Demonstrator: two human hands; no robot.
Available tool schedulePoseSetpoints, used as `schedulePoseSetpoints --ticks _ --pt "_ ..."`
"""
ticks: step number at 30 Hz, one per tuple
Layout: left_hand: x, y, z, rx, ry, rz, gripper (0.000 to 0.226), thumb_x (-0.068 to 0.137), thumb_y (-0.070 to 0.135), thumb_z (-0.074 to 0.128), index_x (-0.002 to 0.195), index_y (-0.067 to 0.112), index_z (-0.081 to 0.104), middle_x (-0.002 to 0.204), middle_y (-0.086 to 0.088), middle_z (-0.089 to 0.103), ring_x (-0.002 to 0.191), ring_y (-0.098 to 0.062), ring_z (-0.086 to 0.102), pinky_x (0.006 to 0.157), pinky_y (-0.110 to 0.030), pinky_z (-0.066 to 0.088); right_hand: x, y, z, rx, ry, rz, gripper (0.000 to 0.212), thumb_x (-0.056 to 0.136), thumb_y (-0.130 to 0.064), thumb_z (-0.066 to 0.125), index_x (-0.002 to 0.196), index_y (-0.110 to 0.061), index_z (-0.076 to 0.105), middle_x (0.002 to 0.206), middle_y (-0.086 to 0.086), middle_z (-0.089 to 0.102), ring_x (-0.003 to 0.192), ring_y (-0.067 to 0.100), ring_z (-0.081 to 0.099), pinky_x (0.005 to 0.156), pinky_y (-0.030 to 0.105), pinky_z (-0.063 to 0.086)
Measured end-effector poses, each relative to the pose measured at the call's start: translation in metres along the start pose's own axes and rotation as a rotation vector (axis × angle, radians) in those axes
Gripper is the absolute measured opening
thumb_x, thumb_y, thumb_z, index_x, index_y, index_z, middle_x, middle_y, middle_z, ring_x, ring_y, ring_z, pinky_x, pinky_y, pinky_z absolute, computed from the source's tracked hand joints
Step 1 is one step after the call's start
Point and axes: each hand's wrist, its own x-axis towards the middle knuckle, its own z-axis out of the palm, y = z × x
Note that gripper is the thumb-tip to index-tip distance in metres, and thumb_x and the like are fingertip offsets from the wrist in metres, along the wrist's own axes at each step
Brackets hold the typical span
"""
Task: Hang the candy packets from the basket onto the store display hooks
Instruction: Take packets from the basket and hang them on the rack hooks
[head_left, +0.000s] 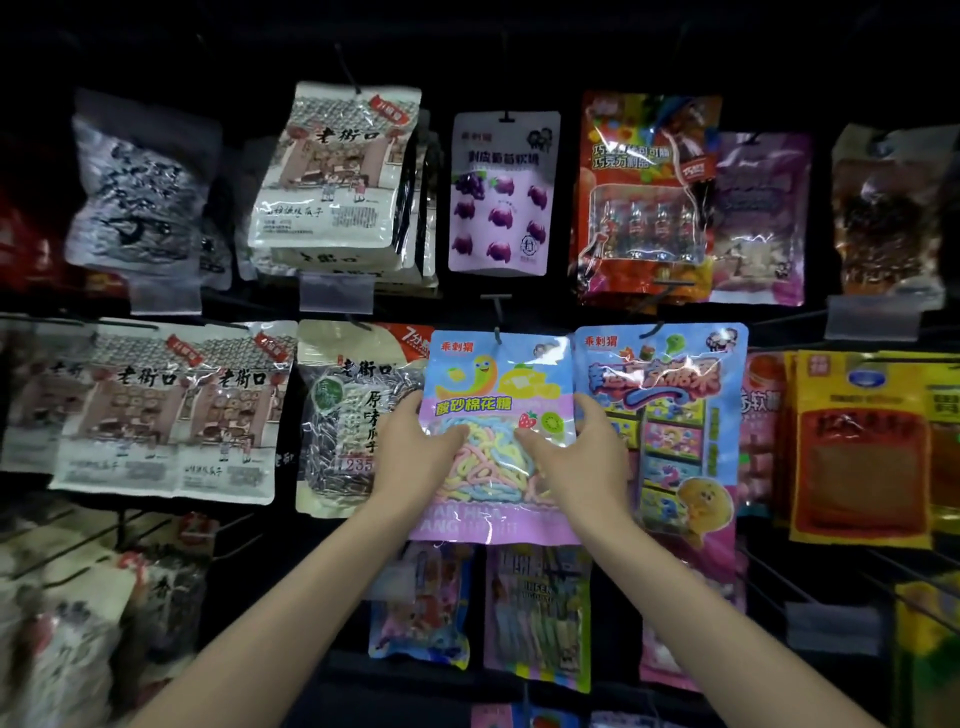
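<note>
Dark pegboard wall (519, 47) fills the view, packed with hanging snack bags in rows, and right at the middle of it both hands are on one packet (498, 431), the pastel one with the twisty sour candy showing through its window. It hangs upright, long axis vertical, top edge level with the neighbour bags in the middle row. Left hand (415, 457) clamps the packet's left edge, thumb across the front; right hand (576, 457) does the same on the right edge, fingers curled round behind. Both grips sit about halfway down the bag, so the hang hole is well above the hands, straight up.

And that's the relation that matters: a hook (497, 325) comes out of the wall just at the packet's top centre, its tip apparently poking through or right at the hole. Hard to call from here whether the bag is fully threaded or only touching the tip. If it isn't on, the push is away from the person, along the hook, with the top kept square. Neither hand is nearer; they're matched either side.

Blue packet (665, 426) hangs touching on the right, seed bag (353, 415) just beside on the left. Basket is out of view.
</note>
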Motion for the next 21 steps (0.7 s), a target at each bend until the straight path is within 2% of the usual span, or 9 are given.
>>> schedulePoseSetpoints --ticks 2,5,7,9,11,14,16,18,21 --pt "0.015 -0.005 0.007 0.033 0.009 -0.016 0.021 0.085 0.026 0.078 0.102 0.032 0.068 0.107 -0.004 0.073 0.081 -0.024 0.077 0.074 -0.05 0.065 0.011 0.004 0.006 -0.048 0.027 -0.002 0.045 0.082 -0.042 0.086 0.11 -0.039 0.051 0.108 -0.015 0.059 0.087 0.023 0.07 0.079 0.046 0.061" --pt "0.037 -0.016 0.018 0.105 0.008 -0.027 0.021 0.084 0.024 0.077 0.099 0.033 0.065 0.109 -0.006 0.071 0.076 -0.025 0.076 0.071 -0.048 0.065 0.029 0.009 0.015 -0.114 0.031 0.034 0.058 0.082 -0.044 0.086 0.124 -0.03 0.048 0.111 -0.007 0.065 0.077 0.027 0.073 0.072 0.042 0.062" --pt "0.048 -0.022 0.025 0.158 0.003 -0.058 0.021 0.085 0.024 0.076 0.094 0.036 0.061 0.113 -0.008 0.068 0.074 -0.024 0.076 0.066 -0.042 0.065 0.038 0.014 0.022 -0.17 0.034 0.045 0.064 0.083 -0.044 0.085 0.131 -0.023 0.049 0.114 0.0 0.068 0.086 0.027 0.073 0.076 0.043 0.062" --pt "0.06 -0.03 0.032 0.181 0.005 -0.092 0.019 0.087 0.02 0.075 0.093 0.032 0.061 0.113 -0.01 0.068 0.072 -0.025 0.077 0.063 -0.041 0.065 0.044 0.018 0.027 -0.214 0.036 0.032 0.071 0.083 -0.047 0.084 0.138 -0.02 0.047 0.116 0.002 0.069 0.092 0.03 0.073 0.08 0.046 0.063" --pt "0.068 -0.036 0.038 0.176 0.009 -0.116 0.021 0.088 0.015 0.076 0.092 0.029 0.06 0.11 -0.011 0.069 0.07 -0.026 0.077 0.063 -0.045 0.066 0.049 0.022 0.028 -0.276 0.02 0.011 0.069 0.085 -0.047 0.081 0.137 -0.019 0.045 0.11 0.001 0.068 0.089 0.029 0.072 0.076 0.043 0.061" --pt "0.077 -0.047 0.044 0.218 0.028 -0.125 0.03 0.086 0.014 0.079 0.091 0.034 0.056 0.112 -0.012 0.067 0.069 -0.027 0.076 0.061 -0.045 0.065 0.053 0.027 0.029 -0.394 -0.025 -0.022 0.05 0.092 -0.039 0.077 0.126 -0.014 0.05 0.106 0.002 0.063 0.091 0.025 0.065 0.07 0.037 0.051" --pt "0.084 -0.058 0.048 0.257 0.036 -0.117 0.032 0.083 0.015 0.08 0.098 0.033 0.059 0.112 -0.012 0.066 0.071 -0.026 0.076 0.06 -0.043 0.065 0.056 0.032 0.033 -0.444 -0.057 -0.042 0.045 0.096 -0.035 0.072 0.129 -0.014 0.051 0.111 0.004 0.065 0.092 0.026 0.068 0.071 0.037 0.055" --pt "0.088 -0.067 0.053 0.296 0.03 -0.099 0.041 0.079 0.017 0.082 0.113 0.029 0.061 0.113 -0.01 0.067 0.075 -0.022 0.075 0.059 -0.039 0.065 0.057 0.036 0.037 -0.47 -0.089 -0.061 0.043 0.098 -0.031 0.069 0.134 -0.016 0.051 0.115 0.005 0.065 0.096 0.026 0.07 0.074 0.039 0.058" --pt "0.088 -0.072 0.057 0.311 0.017 -0.074 0.049 0.083 0.012 0.08 0.127 0.024 0.061 0.114 -0.008 0.067 0.075 -0.018 0.074 0.052 -0.032 0.062 0.059 0.044 0.04 -0.508 -0.101 -0.078 0.044 0.1 -0.029 0.069 0.137 -0.02 0.048 0.114 0.005 0.06 0.097 0.029 0.068 0.076 0.043 0.059"
